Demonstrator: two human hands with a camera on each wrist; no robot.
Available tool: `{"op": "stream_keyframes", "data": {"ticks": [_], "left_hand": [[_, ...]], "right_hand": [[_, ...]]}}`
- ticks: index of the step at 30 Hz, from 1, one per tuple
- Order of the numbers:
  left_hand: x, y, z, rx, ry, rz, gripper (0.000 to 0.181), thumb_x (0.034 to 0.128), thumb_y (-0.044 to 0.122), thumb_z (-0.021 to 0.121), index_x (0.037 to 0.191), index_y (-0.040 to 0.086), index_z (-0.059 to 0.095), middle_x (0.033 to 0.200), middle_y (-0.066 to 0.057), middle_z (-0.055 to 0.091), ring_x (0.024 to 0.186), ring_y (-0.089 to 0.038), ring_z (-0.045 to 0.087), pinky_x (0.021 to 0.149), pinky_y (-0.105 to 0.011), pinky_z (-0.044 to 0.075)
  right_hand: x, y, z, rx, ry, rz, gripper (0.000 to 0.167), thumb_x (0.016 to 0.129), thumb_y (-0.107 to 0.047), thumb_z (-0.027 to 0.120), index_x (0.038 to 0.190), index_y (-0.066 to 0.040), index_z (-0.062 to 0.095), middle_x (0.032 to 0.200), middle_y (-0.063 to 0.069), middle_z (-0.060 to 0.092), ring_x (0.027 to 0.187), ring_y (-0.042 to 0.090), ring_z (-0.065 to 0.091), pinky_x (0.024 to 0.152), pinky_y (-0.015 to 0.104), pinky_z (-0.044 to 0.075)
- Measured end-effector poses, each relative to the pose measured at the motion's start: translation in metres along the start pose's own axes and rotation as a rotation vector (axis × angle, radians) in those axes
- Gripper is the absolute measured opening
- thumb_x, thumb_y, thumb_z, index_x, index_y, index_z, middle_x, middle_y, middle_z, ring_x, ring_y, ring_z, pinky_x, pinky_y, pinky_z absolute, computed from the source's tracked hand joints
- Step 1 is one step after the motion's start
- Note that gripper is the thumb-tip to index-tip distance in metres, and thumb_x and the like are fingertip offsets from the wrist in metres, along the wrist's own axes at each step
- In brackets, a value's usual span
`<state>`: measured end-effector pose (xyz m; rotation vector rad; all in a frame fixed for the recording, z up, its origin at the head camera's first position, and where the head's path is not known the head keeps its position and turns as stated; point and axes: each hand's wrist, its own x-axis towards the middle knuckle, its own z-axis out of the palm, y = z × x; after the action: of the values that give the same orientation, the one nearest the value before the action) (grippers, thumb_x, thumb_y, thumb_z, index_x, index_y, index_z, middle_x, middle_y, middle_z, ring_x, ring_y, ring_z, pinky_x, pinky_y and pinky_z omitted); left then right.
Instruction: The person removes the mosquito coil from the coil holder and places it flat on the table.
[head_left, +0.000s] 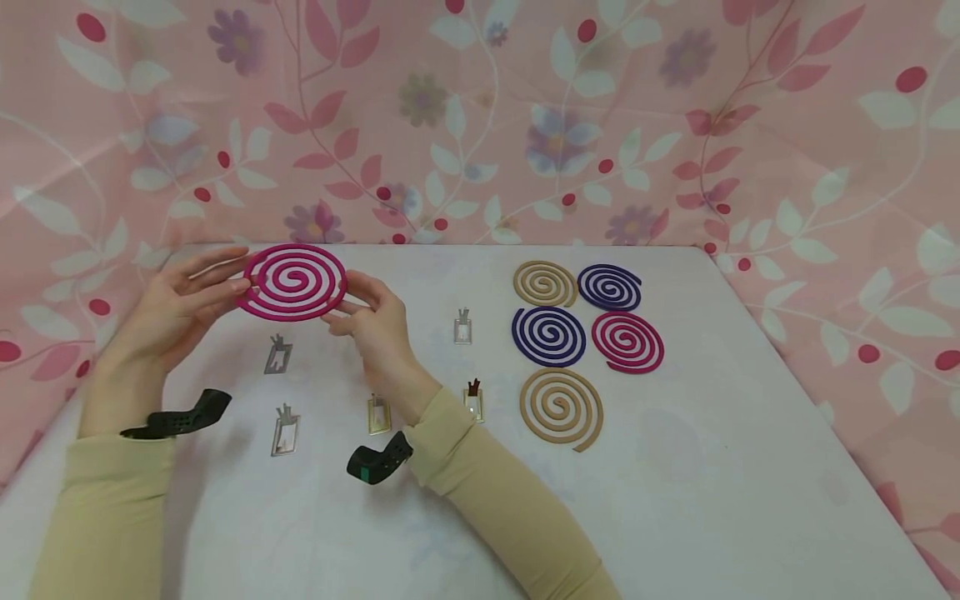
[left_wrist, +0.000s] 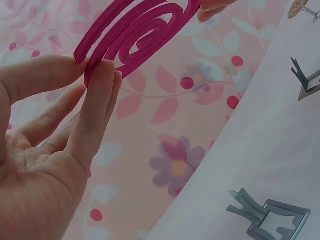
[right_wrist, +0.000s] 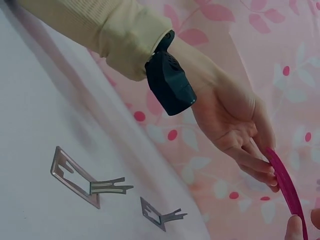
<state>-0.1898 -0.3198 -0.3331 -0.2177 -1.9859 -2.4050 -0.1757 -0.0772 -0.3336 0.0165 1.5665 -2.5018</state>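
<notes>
A magenta mosquito coil [head_left: 295, 278] is held up above the far left of the table, tilted so its spiral face shows. My left hand [head_left: 183, 304] pinches its left edge between thumb and fingers. On the opposite edge, my right hand [head_left: 386, 329] grips it with thumb and fingertips. The left wrist view shows the left fingers [left_wrist: 97, 90] on the coil's outer rings. From the right wrist view the coil [right_wrist: 287, 185] appears nearly edge-on, between the left hand [right_wrist: 230, 120] and the right fingertips [right_wrist: 295, 227]. Below the hands stand small metal coil stands [head_left: 285, 433].
Coils lie grouped right of centre: tan [head_left: 559, 406], tan [head_left: 545, 284], navy [head_left: 550, 336], navy [head_left: 610, 288] and magenta [head_left: 627, 342]. More stands, silver [head_left: 462, 331] and gold-coloured [head_left: 378, 416], are on the white table [head_left: 712, 500]. Floral cloth [head_left: 480, 125] hangs behind.
</notes>
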Motion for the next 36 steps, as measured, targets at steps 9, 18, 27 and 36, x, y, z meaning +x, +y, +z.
{"op": "stream_keyframes", "data": {"ticks": [9, 18, 27, 36], "left_hand": [[0.002, -0.002, 0.013, -0.015, -0.013, -0.005, 0.041, 0.0977, -0.001, 0.057, 0.138, 0.006, 0.057, 0.13, -0.001, 0.063, 0.112, -0.011, 0.065, 0.086, -0.02, 0.057], [0.004, -0.01, 0.05, -0.004, 0.043, -0.072, 0.045, 0.0928, 0.006, 0.068, 0.136, 0.004, 0.056, 0.125, 0.0, 0.065, 0.104, -0.009, 0.07, 0.084, -0.021, 0.057], [-0.003, -0.023, 0.102, 0.099, 0.06, -0.075, 0.054, 0.0917, 0.015, 0.072, 0.139, 0.001, 0.05, 0.134, -0.005, 0.06, 0.102, -0.006, 0.069, 0.086, -0.018, 0.056], [-0.014, -0.043, 0.152, 0.093, 0.071, -0.086, 0.048, 0.0946, 0.01, 0.068, 0.139, 0.0, 0.051, 0.136, -0.014, 0.06, 0.107, -0.006, 0.068, 0.089, -0.02, 0.055]], "right_hand": [[0.005, -0.005, -0.008, 0.038, 0.046, 0.015, 0.035, 0.088, 0.008, 0.066, 0.12, -0.006, 0.07, 0.113, 0.003, 0.067, 0.098, 0.021, 0.072, 0.09, 0.035, 0.058], [0.011, -0.009, -0.037, 0.017, 0.095, -0.017, 0.024, 0.092, 0.003, 0.065, 0.115, 0.0, 0.071, 0.109, 0.01, 0.068, 0.093, 0.021, 0.071, 0.083, 0.035, 0.061], [0.006, -0.022, -0.087, -0.056, 0.081, -0.04, 0.023, 0.096, -0.004, 0.063, 0.118, 0.0, 0.07, 0.11, 0.012, 0.068, 0.089, 0.016, 0.068, 0.081, 0.035, 0.061], [-0.011, -0.039, -0.138, -0.149, 0.039, -0.079, 0.028, 0.097, -0.002, 0.062, 0.124, 0.001, 0.065, 0.121, 0.015, 0.065, 0.095, 0.017, 0.069, 0.081, 0.034, 0.061]]}}
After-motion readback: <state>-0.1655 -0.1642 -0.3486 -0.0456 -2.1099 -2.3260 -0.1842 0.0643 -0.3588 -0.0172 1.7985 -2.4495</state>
